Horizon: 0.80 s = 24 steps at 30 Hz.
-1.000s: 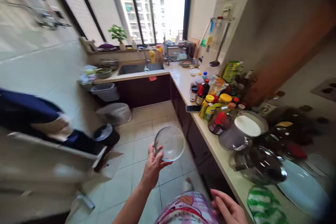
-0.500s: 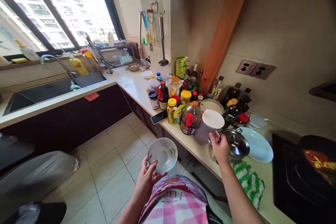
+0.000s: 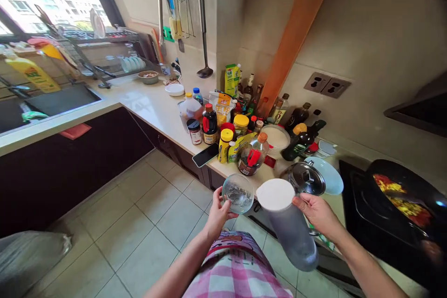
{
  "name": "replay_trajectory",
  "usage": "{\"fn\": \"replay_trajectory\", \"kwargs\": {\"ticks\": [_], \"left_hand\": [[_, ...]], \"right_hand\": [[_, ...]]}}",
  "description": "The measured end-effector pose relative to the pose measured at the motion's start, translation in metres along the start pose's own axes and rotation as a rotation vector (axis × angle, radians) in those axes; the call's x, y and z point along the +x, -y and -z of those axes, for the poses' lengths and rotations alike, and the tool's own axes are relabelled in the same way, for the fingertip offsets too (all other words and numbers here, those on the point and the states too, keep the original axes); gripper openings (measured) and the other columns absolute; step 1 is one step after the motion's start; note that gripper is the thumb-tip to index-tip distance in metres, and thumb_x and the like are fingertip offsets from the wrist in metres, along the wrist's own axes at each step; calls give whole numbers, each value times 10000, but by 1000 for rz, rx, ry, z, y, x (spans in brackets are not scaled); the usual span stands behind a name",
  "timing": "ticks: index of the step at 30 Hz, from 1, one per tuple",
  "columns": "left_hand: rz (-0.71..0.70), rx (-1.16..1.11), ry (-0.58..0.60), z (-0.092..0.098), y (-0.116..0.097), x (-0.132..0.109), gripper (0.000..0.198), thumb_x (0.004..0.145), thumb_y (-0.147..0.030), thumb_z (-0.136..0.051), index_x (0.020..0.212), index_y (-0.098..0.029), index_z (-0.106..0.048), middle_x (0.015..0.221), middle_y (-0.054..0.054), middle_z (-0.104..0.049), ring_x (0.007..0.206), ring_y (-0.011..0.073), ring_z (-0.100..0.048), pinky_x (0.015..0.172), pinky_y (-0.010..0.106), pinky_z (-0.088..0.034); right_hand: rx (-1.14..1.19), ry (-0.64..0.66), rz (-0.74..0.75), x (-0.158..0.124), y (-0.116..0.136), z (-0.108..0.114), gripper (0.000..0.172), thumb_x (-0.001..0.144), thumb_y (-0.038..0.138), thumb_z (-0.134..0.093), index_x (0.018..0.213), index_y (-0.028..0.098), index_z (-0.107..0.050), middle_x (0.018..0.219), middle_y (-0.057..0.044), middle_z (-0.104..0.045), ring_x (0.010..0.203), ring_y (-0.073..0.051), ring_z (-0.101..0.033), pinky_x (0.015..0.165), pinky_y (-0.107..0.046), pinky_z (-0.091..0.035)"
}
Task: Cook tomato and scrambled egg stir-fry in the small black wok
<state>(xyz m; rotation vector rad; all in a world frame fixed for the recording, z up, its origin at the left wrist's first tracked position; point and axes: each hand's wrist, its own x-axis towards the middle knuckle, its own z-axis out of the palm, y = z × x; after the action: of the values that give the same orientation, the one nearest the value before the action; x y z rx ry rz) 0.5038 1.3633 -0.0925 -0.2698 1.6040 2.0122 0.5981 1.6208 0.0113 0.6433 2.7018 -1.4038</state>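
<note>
A small clear glass bowl [image 3: 238,192] is gripped at its left rim by my left hand [image 3: 220,210], in front of the apron. My right hand [image 3: 316,212] holds a pitcher [image 3: 291,235] with a white lid near its top, the thumb by the lid's edge. The pitcher is tilted, its lid end leaning left towards the bowl and its base down to the right. The handle is mostly hidden behind my fingers. Lid and bowl lie close together; whether they touch I cannot tell.
Sauce bottles, jars and pouches crowd the counter, with a phone [image 3: 205,155] at its edge. A lidded steel pot [image 3: 307,178] and light blue plate [image 3: 326,174] stand behind the pitcher. On the right hob sits a pan [image 3: 401,167] of food.
My right hand has lifted the pitcher off the counter and brought it tilted over to the bowl. The left hand has moved the bowl slightly right. The view has turned right.
</note>
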Motion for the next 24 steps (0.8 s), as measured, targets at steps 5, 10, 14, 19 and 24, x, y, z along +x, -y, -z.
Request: {"fn": "replay_trajectory", "kwargs": {"ticks": [5,10,14,19,24], "left_hand": [[66,54,140,-9,3,6,541,791,-282,-568,1274,-257,-324,1111,59,-438,652,95,-595,617,333,-610],[130,53,259,-19,12,8,523,804,-256,-544,1275,-239,-317,1148,82,-461,560,79,-607,568,326,-596],[149,46,307,-25,15,10,506,819,-237,-525,1277,-241,-312,1184,94,-452,545,60,-596,572,320,-593],[160,49,323,-27,16,12,482,827,-214,-500,1270,-246,-312,1146,77,-465,555,70,-610,587,320,-591],[173,48,326,-29,18,14,459,835,-235,-513,1255,-245,-330,1098,64,-484,557,88,-632,587,327,-591]], "right_hand": [[-259,166,-88,-8,18,-4,593,721,795,-433,563,235,-322,544,71,-261,518,-106,-264,487,-255,-169],[-524,194,-91,-5,36,0,501,775,657,-460,552,224,-343,542,56,-311,541,-120,-303,509,-263,-177],[-665,206,-87,-2,51,2,468,795,587,-499,541,216,-367,533,37,-392,545,-129,-355,521,-271,-196],[-760,234,-83,3,58,2,459,804,578,-502,542,218,-393,540,23,-429,541,-137,-381,527,-285,-195],[-768,231,-71,8,55,4,463,798,586,-513,539,219,-399,539,19,-437,535,-139,-381,526,-290,-194]]}}
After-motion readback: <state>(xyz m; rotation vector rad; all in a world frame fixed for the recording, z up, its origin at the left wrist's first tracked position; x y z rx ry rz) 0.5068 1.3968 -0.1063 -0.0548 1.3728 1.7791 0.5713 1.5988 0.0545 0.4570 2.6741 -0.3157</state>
